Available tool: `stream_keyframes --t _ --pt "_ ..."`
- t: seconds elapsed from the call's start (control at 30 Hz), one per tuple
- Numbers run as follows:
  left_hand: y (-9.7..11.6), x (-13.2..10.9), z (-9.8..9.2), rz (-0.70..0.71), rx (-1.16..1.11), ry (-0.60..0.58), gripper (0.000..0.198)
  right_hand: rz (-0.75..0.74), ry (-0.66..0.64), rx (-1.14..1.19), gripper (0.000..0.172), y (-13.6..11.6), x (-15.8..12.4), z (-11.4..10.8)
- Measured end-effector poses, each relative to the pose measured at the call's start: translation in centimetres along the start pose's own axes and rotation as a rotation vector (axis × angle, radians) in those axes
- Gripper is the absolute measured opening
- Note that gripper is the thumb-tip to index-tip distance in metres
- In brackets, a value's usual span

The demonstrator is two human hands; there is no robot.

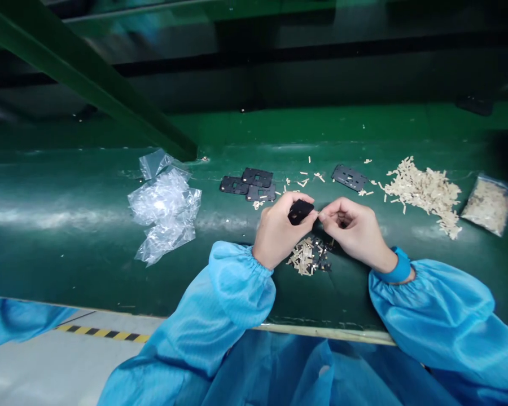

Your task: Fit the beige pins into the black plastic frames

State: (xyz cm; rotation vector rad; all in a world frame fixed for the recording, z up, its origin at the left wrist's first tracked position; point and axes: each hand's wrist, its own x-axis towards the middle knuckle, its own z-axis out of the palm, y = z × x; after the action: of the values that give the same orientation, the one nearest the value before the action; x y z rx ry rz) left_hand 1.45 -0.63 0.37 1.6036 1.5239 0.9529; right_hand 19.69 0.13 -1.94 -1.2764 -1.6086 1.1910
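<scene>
My left hand (275, 234) is closed around a black plastic plate (300, 211), tilted up off the green tabletop. Close against it, the thumb and forefinger of my right hand (351, 228) pinch a small pale piece (317, 215) at the plate's edge; its exact kind is too small to tell. Under both hands lies a heap of pale and black strips (305, 256). Several flat black plates with cut-outs (257, 177) overlap just beyond my left hand. Another black plate (349, 177) rests beyond my right hand, with loose pale strips scattered between.
Crumpled clear plastic bags (165, 203) lie at the left. A large pile of pale strips (425, 192) and a filled clear bag (489, 204) are at the right. A green slanted post (105, 84) meets the table at the back left. A blue sleeve (21, 321) shows at far left.
</scene>
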Motion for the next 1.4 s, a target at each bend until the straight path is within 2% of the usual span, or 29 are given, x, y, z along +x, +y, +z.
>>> stream_keyframes --t 0.17,0.3,0.37,0.5,0.7,0.87,0.97,1.07,1.2,1.4 --pt "-0.3 0.4 0.0 0.035 0.017 0.011 0.022 0.003 -0.011 0.050 0.008 -0.1 0.2 -0.2" --pt "-1.3 1.4 -0.8 0.027 0.049 0.116 0.017 0.026 0.037 0.116 0.010 -0.1 0.9 -0.4" --pt "-1.7 1.9 -1.2 0.024 0.075 0.132 0.014 0.037 0.050 0.119 0.009 0.0 1.4 -0.4" --pt "-1.8 2.0 -1.2 0.040 0.036 0.067 0.024 0.011 0.017 0.098 0.007 0.3 2.3 -0.2" --pt "-1.3 1.6 -0.4 -0.064 -0.269 -0.128 0.029 -0.029 -0.048 0.075 0.011 0.0 2.4 0.0" --pt "-1.7 1.7 -0.2 -0.086 -0.279 -0.101 0.029 -0.061 -0.068 0.014 0.013 0.0 2.2 0.0" --pt "-1.6 1.7 -0.3 -0.094 -0.285 -0.086 0.028 -0.118 0.013 -0.056 0.009 0.1 2.0 0.2" --pt "-1.4 1.6 -0.4 -0.132 -0.324 -0.087 0.028 -0.244 0.131 -0.191 0.009 -0.2 1.6 0.3" --pt "-1.4 1.5 -0.5 -0.148 -0.349 -0.100 0.027 -0.396 0.063 -0.349 0.008 -0.4 1.2 0.3" --pt "-1.6 1.6 -0.4 -0.113 -0.367 -0.109 0.031 -0.449 0.068 -0.401 0.009 -0.3 1.0 0.5"
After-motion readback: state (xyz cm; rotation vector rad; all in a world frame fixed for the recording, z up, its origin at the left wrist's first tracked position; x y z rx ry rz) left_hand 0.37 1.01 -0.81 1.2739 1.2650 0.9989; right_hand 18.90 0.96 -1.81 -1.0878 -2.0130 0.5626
